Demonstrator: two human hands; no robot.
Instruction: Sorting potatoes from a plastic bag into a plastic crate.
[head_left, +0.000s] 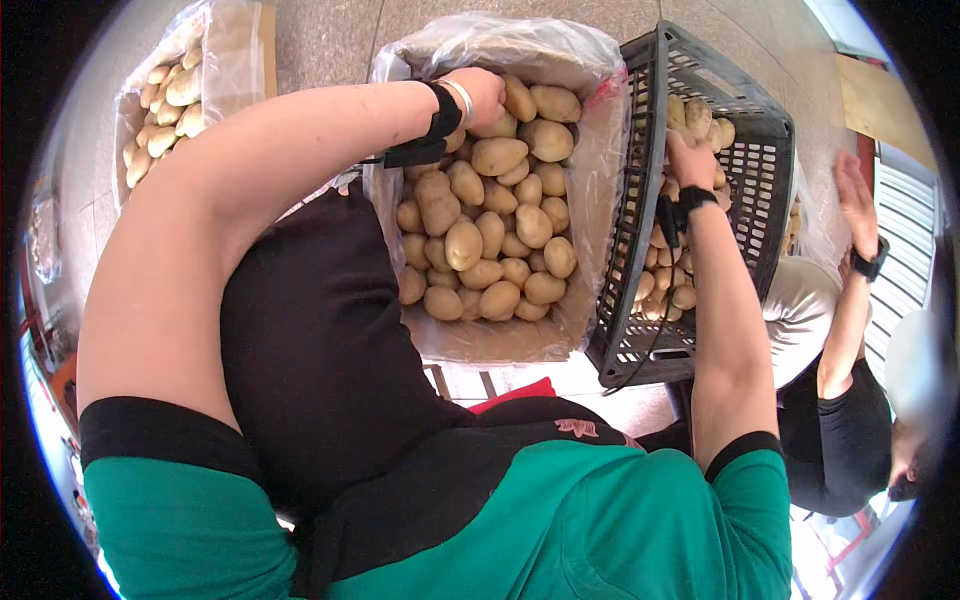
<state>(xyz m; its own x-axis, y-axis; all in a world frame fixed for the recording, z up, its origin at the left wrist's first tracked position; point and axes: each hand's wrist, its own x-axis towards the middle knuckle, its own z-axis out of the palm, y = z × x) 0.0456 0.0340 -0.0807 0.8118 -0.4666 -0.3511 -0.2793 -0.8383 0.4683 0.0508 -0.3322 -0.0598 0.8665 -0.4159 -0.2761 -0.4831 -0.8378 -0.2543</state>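
Note:
My left hand (484, 96) reaches into the far left part of a cardboard box (600, 225) lined with clear plastic. Its fingers curl down beside a potato (518, 98), and the fingertips are hidden, so a grip on it cannot be made out. Many potatoes (480, 240) fill the box. To the right, my right hand (691, 161) is down inside a tilted black plastic crate (752, 172). Smaller-looking potatoes (664, 281) lie in that crate, and the right hand's fingers are among them, partly hidden. Both wrists wear black bands with dark devices.
Another plastic-lined box (236, 67) of potatoes stands at the far left on the tiled floor (322, 41). A co-worker (847, 442) in a black top is close on the right, one hand (855, 195) raised beside the crate. A thin black cable (664, 330) hangs across the crate.

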